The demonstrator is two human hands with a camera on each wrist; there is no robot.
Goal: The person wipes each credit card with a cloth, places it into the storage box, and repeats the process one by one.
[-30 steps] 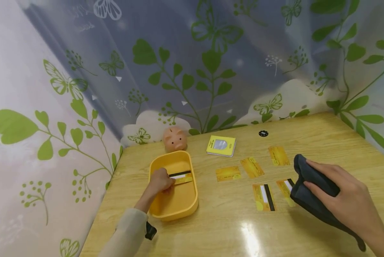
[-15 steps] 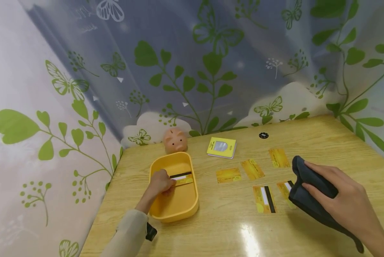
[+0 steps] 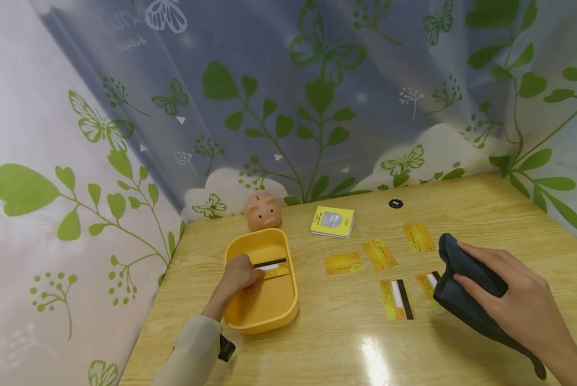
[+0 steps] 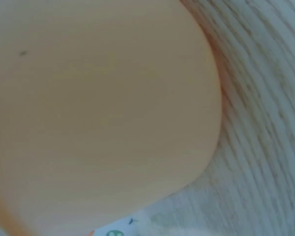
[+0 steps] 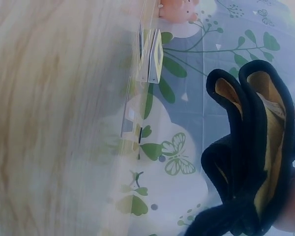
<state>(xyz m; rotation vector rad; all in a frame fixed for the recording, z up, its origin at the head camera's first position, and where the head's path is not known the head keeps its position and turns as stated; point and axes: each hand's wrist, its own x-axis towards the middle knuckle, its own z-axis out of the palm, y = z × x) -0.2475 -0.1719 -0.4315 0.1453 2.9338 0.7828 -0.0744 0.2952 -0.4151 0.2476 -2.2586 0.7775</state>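
A yellow magnetic-stripe card (image 3: 275, 267) is lying within a yellow tray (image 3: 265, 311), where the left hand (image 3: 241, 275) is pinching its left end, fingers curled and the grip closed on it; whether the card is touching the tray's floor is not showing. The right hand (image 3: 524, 294) is gripping a dark wallet (image 3: 471, 313) between thumb and fingers, holding it above the right part of the worktop (image 3: 327, 343). Around them, the tray's wall is enclosing the card and standing between it and five loose cards. Three of these, a left gold card (image 3: 343, 263), a middle gold card (image 3: 380, 254) and a far gold card (image 3: 419, 237), are showing plain gold faces. Nearer, a striped card (image 3: 397, 299) is lying apart, while the wallet is partly covering a second striped card (image 3: 429, 287). Behind the tray, a pink piggy bank (image 3: 264, 212) is facing forward; a yellow booklet (image 3: 332, 221) is lying to its right, and a black poker chip (image 3: 396, 203) is resting farther right. A leaf-patterned curtain (image 3: 283, 126) is hanging behind. The pinched card's long axis is running left to right, its right end pointing at the tray's right wall and its black stripe lying along the far edge. The wallet's long axis is slanting from far left to near right, its folded end pointing away from the person.
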